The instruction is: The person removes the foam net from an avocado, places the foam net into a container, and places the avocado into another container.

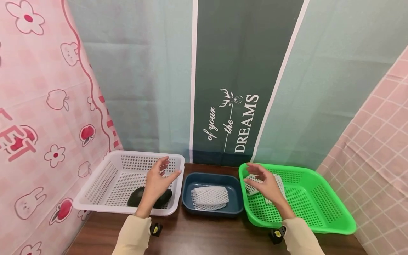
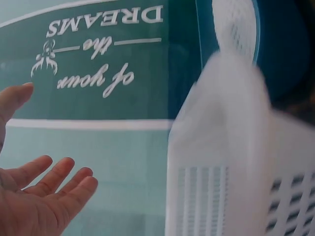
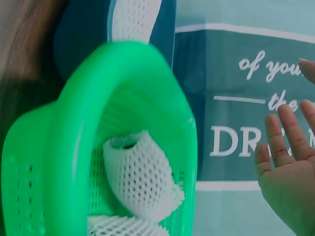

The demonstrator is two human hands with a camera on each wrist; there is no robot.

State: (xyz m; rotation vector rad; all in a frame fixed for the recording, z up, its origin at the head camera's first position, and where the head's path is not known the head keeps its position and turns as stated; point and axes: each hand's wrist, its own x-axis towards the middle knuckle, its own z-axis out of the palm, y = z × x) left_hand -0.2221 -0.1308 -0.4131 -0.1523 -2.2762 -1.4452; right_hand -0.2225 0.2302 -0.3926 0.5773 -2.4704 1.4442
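My left hand [image 1: 158, 182] hovers above the right side of a white perforated basket [image 1: 118, 182], thumb and fingers spread with nothing between them. Below it in the basket lie dark, smooth, rounded objects [image 1: 135, 197], partly hidden by the hand and wrist. Over the left end of a green perforated basket [image 1: 306, 205] is my right hand [image 1: 267, 184], also empty, fingers apart from the thumb. White foam net sleeves [image 3: 140, 172] lie beneath it in the green basket. Between the hands, a dark blue tray [image 1: 211, 213] holds more white foam netting [image 1: 211, 195].
All three containers stand in a row on a brown wooden table [image 1: 194, 237]. A green curtain [image 1: 153, 88] with printed lettering hangs right behind them. Pink patterned cloth [image 1: 47, 124] closes off the left side, and pink checked cloth [image 1: 379, 141] the right.
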